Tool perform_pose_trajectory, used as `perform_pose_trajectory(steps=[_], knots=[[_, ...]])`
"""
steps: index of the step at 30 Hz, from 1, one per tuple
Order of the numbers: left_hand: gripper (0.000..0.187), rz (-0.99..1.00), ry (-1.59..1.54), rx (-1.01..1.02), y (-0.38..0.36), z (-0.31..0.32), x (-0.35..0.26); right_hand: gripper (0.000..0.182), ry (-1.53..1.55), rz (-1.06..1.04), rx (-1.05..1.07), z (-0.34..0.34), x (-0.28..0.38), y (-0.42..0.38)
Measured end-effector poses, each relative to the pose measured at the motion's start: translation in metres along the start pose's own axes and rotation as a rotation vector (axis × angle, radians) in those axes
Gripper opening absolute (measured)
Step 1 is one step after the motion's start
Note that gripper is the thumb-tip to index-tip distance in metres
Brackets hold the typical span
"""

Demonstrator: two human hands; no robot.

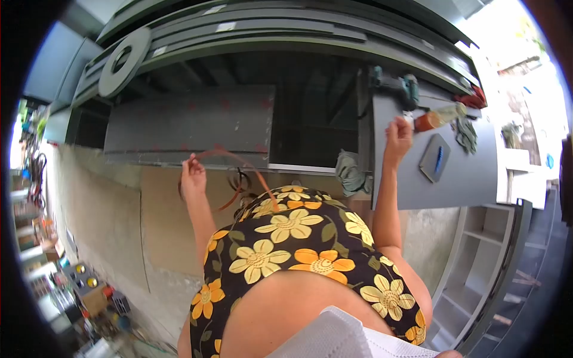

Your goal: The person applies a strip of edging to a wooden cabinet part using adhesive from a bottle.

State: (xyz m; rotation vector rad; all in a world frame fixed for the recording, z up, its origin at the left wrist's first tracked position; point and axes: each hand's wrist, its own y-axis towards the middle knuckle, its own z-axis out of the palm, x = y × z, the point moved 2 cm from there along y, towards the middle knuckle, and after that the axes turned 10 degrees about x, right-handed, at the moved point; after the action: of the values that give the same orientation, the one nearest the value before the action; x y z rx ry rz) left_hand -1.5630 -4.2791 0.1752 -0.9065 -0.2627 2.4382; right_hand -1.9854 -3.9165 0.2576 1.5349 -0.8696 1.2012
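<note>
My left hand (193, 174) is closed on a thin orange-brown strip (248, 164), which arcs to the right and hangs down in front of the flowered clothing. Over the grey tabletop on the right, my right hand (399, 140) has its fingers closed at the white neck end of a clear bottle (441, 117). The bottle is tilted on its side, with amber liquid toward the neck. Beside it are a dark pad (434, 158) with a blue pen (439, 159) on it and a grey-green glove (465, 135).
A teal-and-black cordless drill (403, 86) lies behind my right hand. A grey panel (191, 119) spans the bench ahead, with a round grey ring (124, 62) at its far left. Grey cloth (351, 173) hangs at the bench edge. A shelf unit (477, 256) stands lower right.
</note>
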Motion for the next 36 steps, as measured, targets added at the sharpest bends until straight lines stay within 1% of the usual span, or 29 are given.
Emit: perform_pose_trajectory(steps=[1,3,5,7,10,12,13,14,17,18,20,21,23,24,26,27,29,30,33,34,35,36], knots=[[0.020,-0.003,-0.018,0.029,0.000,-0.002,0.001,0.017,-0.039,0.035,0.150,0.024,0.007,-0.015],[0.017,-0.012,-0.076,0.040,-0.005,-0.002,0.004,0.024,-0.022,0.205,0.565,0.073,0.029,-0.051],[0.016,-0.031,-0.102,0.039,-0.010,-0.002,0.009,0.042,-0.149,0.110,0.956,0.112,0.046,-0.088],[0.014,-0.069,-0.093,0.021,-0.012,-0.004,0.016,0.059,-0.205,0.135,1.190,0.144,0.072,-0.120],[0.016,-0.147,-0.116,-0.026,-0.019,-0.011,0.021,0.063,-0.117,0.002,1.290,0.185,0.095,-0.152],[0.018,-0.187,-0.115,-0.042,-0.029,-0.018,0.011,0.057,-0.130,-0.102,1.280,0.208,0.114,-0.165],[0.019,-0.211,-0.116,-0.053,-0.027,-0.021,0.013,0.054,-0.138,-0.149,1.274,0.219,0.113,-0.163],[0.023,-0.257,-0.096,-0.035,-0.033,-0.025,0.003,0.035,-0.085,-0.282,1.184,0.230,0.120,-0.168],[0.029,-0.476,0.106,0.165,-0.063,-0.015,-0.027,0.018,-0.178,-0.370,1.080,0.253,0.137,-0.172],[0.028,-0.481,0.350,0.122,-0.071,-0.018,-0.037,0.012,-0.219,-0.390,1.023,0.260,0.141,-0.174],[0.028,-0.478,0.844,0.054,-0.076,-0.021,-0.053,0.012,-0.228,-0.407,1.093,0.271,0.136,-0.176],[0.027,-0.322,1.081,0.114,-0.082,-0.014,-0.062,0.012,-0.239,-0.415,1.122,0.273,0.138,-0.179],[0.029,0.032,1.518,0.268,-0.095,0.011,-0.072,0.011,-0.158,-0.453,1.141,0.277,0.144,-0.190],[0.031,0.181,1.572,0.408,-0.102,0.031,-0.073,0.013,-0.123,-0.470,1.145,0.279,0.146,-0.196],[0.038,0.497,1.629,0.689,-0.119,0.069,-0.073,0.013,-0.135,-0.473,1.170,0.285,0.150,-0.210],[0.038,0.362,1.507,0.769,-0.120,0.073,-0.067,0.013,-0.140,-0.480,1.183,0.288,0.150,-0.213],[0.037,0.085,1.267,0.902,-0.124,0.080,-0.057,0.018,-0.153,-0.427,1.214,0.289,0.160,-0.217],[0.033,0.069,1.120,0.947,-0.124,0.085,-0.052,0.021,-0.156,-0.399,1.230,0.287,0.165,-0.215],[0.028,-0.070,1.029,0.858,-0.120,0.086,-0.047,0.033,-0.045,-0.201,1.201,0.265,0.176,-0.194],[0.024,0.017,1.055,0.935,-0.112,0.085,-0.046,0.036,-0.104,-0.118,1.164,0.252,0.181,-0.181],[0.024,0.015,0.984,0.873,-0.108,0.084,-0.046,0.038,-0.177,-0.145,1.053,0.237,0.176,-0.167],[0.025,0.014,0.914,0.805,-0.106,0.086,-0.047,0.037,-0.161,-0.101,0.906,0.219,0.175,-0.149]])
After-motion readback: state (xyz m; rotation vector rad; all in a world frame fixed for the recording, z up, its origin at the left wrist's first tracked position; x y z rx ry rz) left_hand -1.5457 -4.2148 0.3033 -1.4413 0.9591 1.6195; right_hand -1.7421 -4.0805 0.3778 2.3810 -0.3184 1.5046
